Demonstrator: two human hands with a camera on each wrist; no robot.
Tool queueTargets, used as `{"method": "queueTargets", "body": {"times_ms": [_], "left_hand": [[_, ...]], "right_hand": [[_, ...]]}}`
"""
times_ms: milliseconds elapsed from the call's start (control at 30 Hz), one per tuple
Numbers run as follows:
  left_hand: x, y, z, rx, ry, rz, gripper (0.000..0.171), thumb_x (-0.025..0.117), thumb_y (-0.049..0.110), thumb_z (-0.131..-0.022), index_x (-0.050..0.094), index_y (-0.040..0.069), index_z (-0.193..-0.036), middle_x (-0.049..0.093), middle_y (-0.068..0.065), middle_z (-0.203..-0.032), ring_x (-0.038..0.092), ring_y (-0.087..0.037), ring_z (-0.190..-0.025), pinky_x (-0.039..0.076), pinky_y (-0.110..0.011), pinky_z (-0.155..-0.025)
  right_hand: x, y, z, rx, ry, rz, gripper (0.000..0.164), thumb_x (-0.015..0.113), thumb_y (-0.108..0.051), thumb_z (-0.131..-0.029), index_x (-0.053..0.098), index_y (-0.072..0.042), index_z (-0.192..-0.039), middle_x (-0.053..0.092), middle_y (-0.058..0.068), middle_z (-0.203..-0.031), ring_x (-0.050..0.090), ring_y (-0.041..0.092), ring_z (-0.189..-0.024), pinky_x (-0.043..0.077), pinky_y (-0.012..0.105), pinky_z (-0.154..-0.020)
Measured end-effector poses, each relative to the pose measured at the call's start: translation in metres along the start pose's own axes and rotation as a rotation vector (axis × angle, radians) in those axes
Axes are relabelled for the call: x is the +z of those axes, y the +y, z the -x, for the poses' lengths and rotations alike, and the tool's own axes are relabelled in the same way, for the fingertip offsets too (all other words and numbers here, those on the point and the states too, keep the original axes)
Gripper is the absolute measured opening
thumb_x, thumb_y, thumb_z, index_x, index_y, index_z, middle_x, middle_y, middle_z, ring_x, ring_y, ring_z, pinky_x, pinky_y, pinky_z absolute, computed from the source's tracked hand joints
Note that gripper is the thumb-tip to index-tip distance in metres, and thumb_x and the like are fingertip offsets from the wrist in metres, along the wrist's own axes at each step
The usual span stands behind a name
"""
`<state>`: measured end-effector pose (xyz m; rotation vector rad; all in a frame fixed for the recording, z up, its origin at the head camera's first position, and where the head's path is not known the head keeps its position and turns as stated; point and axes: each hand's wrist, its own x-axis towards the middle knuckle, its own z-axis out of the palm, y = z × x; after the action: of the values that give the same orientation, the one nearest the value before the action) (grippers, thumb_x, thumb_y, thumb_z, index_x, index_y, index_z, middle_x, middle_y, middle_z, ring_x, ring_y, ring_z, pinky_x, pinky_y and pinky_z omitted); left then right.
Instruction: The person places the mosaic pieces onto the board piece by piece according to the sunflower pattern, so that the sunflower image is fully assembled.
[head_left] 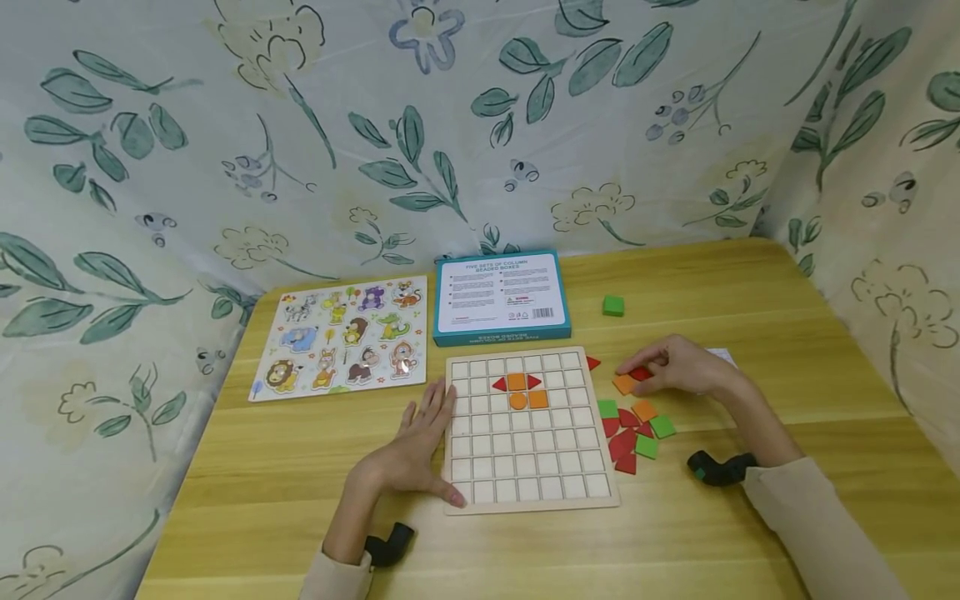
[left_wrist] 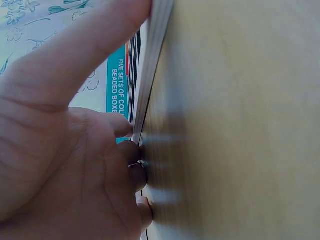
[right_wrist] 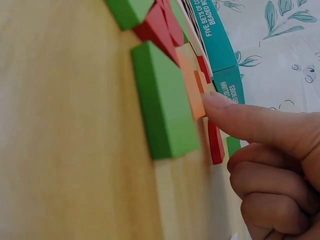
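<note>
My left hand (head_left: pixel 412 457) rests with spread fingers along the left edge of the wooden grid board (head_left: pixel 525 461), its thumb at the near left corner. On the board lie two orange squares (head_left: pixel 517 382), an orange circle (head_left: pixel 518 401) and two red triangles (head_left: pixel 499 384). Right of the board, my right hand (head_left: pixel 681 367) pinches an orange tile (head_left: pixel 624 384) close over the table, the thumb (right_wrist: pixel 220 102) against its edge and the other fingers curled in. A red tile (head_left: pixel 640 373) shows just under the fingers.
Loose red, green and orange tiles (head_left: pixel 622 444) lie in a pile right of the board. A green square (head_left: pixel 613 306) sits farther back. A blue-edged box (head_left: pixel 502 293) and an animal puzzle (head_left: pixel 341 337) stand behind and left. A floral cloth (head_left: pixel 420 167) hangs behind the table.
</note>
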<state>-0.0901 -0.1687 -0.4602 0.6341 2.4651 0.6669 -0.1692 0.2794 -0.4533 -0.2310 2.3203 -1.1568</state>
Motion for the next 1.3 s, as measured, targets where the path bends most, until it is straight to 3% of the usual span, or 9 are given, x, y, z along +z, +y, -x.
{"method": "queueTargets", "body": {"times_ms": [500,667,800,933,1300], "left_hand": [[0.0,0.001,-0.002,-0.01,0.004,-0.009,0.155,0.097,0.051,-0.063,-0.012,0.006,-0.165,-0.026,-0.015,-0.171,-0.023,-0.033,-0.16,-0.008,-0.06,-0.13],[0.001,0.001,-0.002,-0.008,0.007,-0.011,0.155,0.097,0.051,-0.063,-0.011,0.006,-0.165,-0.025,-0.015,-0.171,-0.022,-0.034,-0.16,-0.007,-0.06,-0.13],[0.001,0.001,-0.001,0.0,0.007,-0.009,0.154,0.096,0.051,-0.064,-0.011,0.006,-0.165,-0.026,-0.016,-0.17,-0.022,-0.035,-0.159,-0.007,-0.061,-0.129],[0.0,0.001,0.0,0.003,0.01,0.0,0.154,0.096,0.05,-0.064,-0.011,0.005,-0.165,-0.026,-0.017,-0.17,-0.021,-0.037,-0.159,-0.007,-0.063,-0.129],[0.0,0.003,-0.001,0.002,0.007,-0.007,0.154,0.096,0.05,-0.064,-0.012,0.005,-0.164,-0.026,-0.017,-0.17,-0.021,-0.035,-0.159,-0.007,-0.061,-0.129]], "right_hand": [[0.001,-0.001,-0.001,0.01,0.035,0.06,0.043,0.088,-0.022,-0.082,0.072,-0.002,-0.117,0.04,-0.002,-0.069,0.038,0.012,-0.064,0.03,0.026,-0.058],[0.003,-0.003,-0.001,-0.053,0.046,0.117,0.039,0.086,-0.026,-0.085,0.073,-0.005,-0.115,0.047,-0.003,-0.075,0.041,0.013,-0.07,0.033,0.025,-0.06],[0.009,-0.013,0.001,-0.115,0.068,0.098,0.036,0.085,-0.026,-0.086,0.075,-0.006,-0.114,0.04,-0.004,-0.069,0.036,0.01,-0.064,0.032,0.025,-0.057],[0.022,-0.031,0.001,-0.146,0.046,0.027,0.033,0.085,-0.021,-0.085,0.077,-0.005,-0.113,0.029,-0.003,-0.061,0.029,0.01,-0.054,0.029,0.025,-0.053],[0.091,-0.08,-0.011,-0.124,0.018,0.015,0.025,0.09,-0.016,-0.079,0.08,-0.012,-0.101,0.032,-0.003,-0.059,0.031,0.015,-0.056,0.024,0.022,-0.05]]}}
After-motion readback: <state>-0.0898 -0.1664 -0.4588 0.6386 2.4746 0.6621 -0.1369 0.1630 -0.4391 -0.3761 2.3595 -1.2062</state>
